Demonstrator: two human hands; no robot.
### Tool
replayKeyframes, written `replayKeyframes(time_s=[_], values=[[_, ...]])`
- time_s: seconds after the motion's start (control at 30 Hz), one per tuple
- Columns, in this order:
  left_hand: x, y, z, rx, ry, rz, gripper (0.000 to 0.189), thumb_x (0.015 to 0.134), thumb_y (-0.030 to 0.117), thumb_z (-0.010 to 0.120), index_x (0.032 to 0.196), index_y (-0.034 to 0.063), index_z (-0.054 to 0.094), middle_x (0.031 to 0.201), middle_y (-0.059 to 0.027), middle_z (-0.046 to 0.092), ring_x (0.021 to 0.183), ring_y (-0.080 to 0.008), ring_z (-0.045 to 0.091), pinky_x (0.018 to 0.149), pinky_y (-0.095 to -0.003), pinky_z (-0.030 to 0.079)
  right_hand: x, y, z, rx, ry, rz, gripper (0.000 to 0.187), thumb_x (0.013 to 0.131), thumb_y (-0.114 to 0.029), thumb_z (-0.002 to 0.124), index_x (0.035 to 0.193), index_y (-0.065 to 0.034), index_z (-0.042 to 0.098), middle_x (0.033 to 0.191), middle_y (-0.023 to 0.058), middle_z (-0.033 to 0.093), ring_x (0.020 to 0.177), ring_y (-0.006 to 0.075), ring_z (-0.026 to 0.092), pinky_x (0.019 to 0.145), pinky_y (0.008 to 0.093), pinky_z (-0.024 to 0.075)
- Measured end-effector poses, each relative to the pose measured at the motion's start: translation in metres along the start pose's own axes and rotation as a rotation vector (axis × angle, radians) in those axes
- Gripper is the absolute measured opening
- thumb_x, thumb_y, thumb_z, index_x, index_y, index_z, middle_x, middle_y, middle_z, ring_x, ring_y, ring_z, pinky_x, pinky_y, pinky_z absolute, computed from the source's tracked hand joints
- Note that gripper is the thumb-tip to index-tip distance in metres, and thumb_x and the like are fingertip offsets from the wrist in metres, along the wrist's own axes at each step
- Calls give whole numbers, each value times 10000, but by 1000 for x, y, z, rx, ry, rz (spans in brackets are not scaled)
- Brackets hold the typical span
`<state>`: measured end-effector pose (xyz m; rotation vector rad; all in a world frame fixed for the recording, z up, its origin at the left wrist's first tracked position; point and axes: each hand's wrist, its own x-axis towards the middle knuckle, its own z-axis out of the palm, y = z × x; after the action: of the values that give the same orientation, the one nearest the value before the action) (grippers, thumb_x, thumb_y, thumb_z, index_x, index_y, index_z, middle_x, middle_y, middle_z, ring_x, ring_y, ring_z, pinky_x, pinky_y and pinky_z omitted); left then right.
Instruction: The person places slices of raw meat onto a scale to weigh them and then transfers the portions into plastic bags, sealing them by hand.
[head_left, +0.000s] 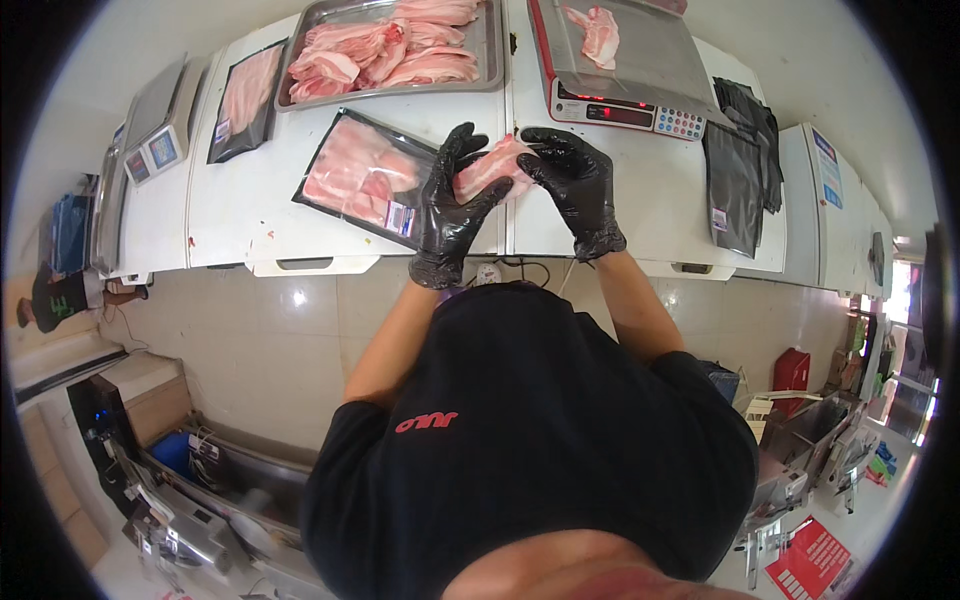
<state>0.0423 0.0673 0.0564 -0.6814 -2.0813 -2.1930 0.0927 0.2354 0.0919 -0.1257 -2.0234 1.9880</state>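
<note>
Both my hands wear black disposable gloves and hold one bundle of sliced raw pork (486, 171) between them, above the white freezer lid. My left hand (455, 206) grips its left side, with the thumb across the front. The fingers of my right hand (574, 180) close on its right end. Partly behind my left hand lies a clear-fronted black plastic pouch (300, 196) with flat pork slices (364, 169) inside and a printed label. Farther off, a smaller piece of pork (602, 39) rests on the steel pan of a red digital scale (553, 94), whose display is lit.
A steel tray (495, 71) heaped with pork slices stands at the back. Another filled pouch (246, 94) lies left, near a second scale (154, 112). Flat black pouches (735, 187) are stacked right. Cables (525, 264) hang by the freezer's front edge. Another person (64, 296) is far left.
</note>
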Motion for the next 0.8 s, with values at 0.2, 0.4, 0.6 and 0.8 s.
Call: replayKeyframes(time_s=[0.2, 0.4, 0.6, 0.8], values=[[-12, 6, -13, -165, -54, -129, 475, 871, 19, 751, 1320, -31, 606, 1221, -111, 693, 1102, -161, 644, 979, -315, 514, -4, 15, 3, -59, -115, -28, 186, 909, 36, 676, 1094, 15, 685, 1009, 46, 722, 949, 107, 664, 889, 275, 535], [-19, 8, -19, -134, -23, -149, 382, 894, -18, 706, 1271, -35, 645, 1223, -112, 698, 1097, -153, 649, 971, -311, 516, -8, 6, 13, -199, -127, -35, 222, 910, 20, 680, 1131, 8, 688, 1048, 66, 728, 975, 107, 664, 896, 292, 532], [-21, 6, -17, -145, -34, -134, 377, 893, -25, 698, 1267, -30, 651, 1222, -118, 699, 1101, -156, 648, 972, -310, 515, -9, 10, 12, -93, -147, -13, 250, 933, -37, 676, 1181, -4, 688, 1097, 81, 736, 981, 111, 665, 901, 289, 525], [-21, 0, -20, -90, -55, -166, 382, 884, -7, 713, 1261, -31, 656, 1213, -132, 700, 1101, -166, 650, 979, -321, 515, -7, 19, 7, -18, -208, 108, 280, 944, -64, 667, 1214, 9, 682, 1127, 82, 733, 1019, 113, 644, 944, 298, 507]])
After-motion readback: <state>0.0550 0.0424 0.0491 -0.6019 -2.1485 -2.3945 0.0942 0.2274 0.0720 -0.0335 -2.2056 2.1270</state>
